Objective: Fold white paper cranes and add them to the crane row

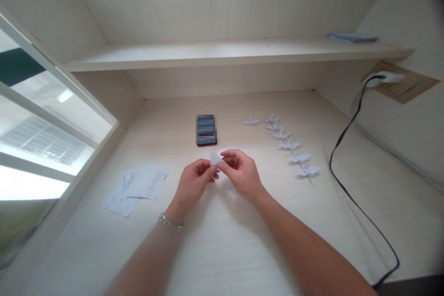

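1. Small folded piece of white paper (215,157), pointed at the top: held between both hands, just above the middle of a pale wood-grained desk (215,254).
2. Left hand (197,176), a silver chain bracelet (169,223) worn at the wrist: thumb and forefinger are closed on the paper's lower edge; the other fingers are curled, their hold partly hidden.
3. Right hand (243,170): the paper's right side is pinched between thumb and forefinger, with almost no gap; the remaining fingers are bent inward.
4. Dark rectangular phone with a blurred screen (206,129): laid flat just beyond the hands.
5. Seven white folded-paper cranes (290,146): set out to the right, six in a slanting line from far to near, one placed apart at its far left.
6. White paper sheets with printed text (147,181): overlapped at the left.
7. Black cable (342,186): plugged in at the right wall and run down to the near right edge.
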`<state>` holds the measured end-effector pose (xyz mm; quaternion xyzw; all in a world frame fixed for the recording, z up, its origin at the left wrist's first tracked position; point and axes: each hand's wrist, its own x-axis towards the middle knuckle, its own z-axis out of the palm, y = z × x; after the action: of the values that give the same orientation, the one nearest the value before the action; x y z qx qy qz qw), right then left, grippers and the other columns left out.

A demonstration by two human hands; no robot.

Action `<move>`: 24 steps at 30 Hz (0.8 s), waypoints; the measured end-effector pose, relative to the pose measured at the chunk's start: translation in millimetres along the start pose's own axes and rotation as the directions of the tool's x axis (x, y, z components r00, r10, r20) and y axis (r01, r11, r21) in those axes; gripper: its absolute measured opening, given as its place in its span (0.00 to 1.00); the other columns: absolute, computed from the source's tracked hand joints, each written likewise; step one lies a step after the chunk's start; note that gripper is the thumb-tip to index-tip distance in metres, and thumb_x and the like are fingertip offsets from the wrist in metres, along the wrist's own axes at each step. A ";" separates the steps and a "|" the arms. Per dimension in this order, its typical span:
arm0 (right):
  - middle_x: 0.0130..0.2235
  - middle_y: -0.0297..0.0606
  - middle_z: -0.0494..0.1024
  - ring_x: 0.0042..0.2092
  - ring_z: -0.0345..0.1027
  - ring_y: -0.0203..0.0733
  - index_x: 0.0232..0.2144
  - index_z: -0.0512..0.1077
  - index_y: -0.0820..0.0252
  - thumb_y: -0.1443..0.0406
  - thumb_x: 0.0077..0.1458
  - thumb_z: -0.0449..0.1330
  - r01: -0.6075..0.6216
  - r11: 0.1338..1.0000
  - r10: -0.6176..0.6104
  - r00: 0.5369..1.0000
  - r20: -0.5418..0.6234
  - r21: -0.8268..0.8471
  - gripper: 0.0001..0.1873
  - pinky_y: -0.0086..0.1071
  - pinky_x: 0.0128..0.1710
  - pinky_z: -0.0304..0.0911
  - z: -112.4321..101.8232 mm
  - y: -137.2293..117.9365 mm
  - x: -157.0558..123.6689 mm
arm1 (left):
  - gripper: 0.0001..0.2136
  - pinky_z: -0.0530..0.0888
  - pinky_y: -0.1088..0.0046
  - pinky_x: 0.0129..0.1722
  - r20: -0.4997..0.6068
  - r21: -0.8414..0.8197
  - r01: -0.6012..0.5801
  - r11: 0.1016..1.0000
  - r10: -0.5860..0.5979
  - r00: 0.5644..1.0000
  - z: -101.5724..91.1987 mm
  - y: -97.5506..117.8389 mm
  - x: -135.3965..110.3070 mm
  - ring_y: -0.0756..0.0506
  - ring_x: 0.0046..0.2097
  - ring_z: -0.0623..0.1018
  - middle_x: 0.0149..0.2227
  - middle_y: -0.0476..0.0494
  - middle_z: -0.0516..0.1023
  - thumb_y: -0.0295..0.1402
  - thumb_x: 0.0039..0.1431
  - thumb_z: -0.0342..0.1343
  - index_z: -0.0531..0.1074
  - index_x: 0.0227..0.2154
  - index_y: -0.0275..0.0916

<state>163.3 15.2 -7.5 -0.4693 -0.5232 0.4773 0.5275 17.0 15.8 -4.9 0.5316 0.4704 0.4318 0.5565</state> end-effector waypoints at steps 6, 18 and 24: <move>0.33 0.39 0.76 0.36 0.72 0.41 0.37 0.69 0.60 0.65 0.47 0.61 0.014 1.000 -0.014 0.999 -0.031 -0.016 0.12 0.34 0.36 0.66 -0.8 -4.0 -2.4 | 0.08 0.70 0.74 0.30 0.020 0.022 -0.033 0.999 0.032 0.999 0.3 1.3 -2.0 0.50 0.29 0.73 0.26 0.45 0.74 0.34 0.51 0.57 0.72 0.30 0.34; 0.28 0.37 0.77 0.31 0.72 0.40 0.34 0.69 0.61 0.66 0.45 0.62 -0.075 0.996 0.075 0.997 -0.004 0.054 0.11 0.33 0.32 0.66 -5.2 -2.8 1.3 | 0.09 0.70 0.75 0.29 -0.002 0.047 0.021 0.999 -0.021 1.000 3.3 -2.1 -0.8 0.50 0.28 0.74 0.26 0.45 0.74 0.37 0.52 0.56 0.71 0.30 0.34; 0.30 0.39 0.77 0.32 0.72 0.40 0.35 0.70 0.62 0.63 0.46 0.62 -0.085 0.994 0.083 0.996 0.040 0.070 0.12 0.33 0.33 0.66 -6.8 -1.4 1.8 | 0.10 0.69 0.76 0.27 -0.045 -0.026 0.034 0.999 -0.035 0.998 3.2 0.5 -0.8 0.50 0.27 0.73 0.26 0.45 0.75 0.37 0.50 0.57 0.72 0.30 0.34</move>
<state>170.1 16.9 -5.9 -0.4628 -0.4951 0.5261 0.5137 20.0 14.5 -4.3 0.5064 0.4864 0.4402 0.5597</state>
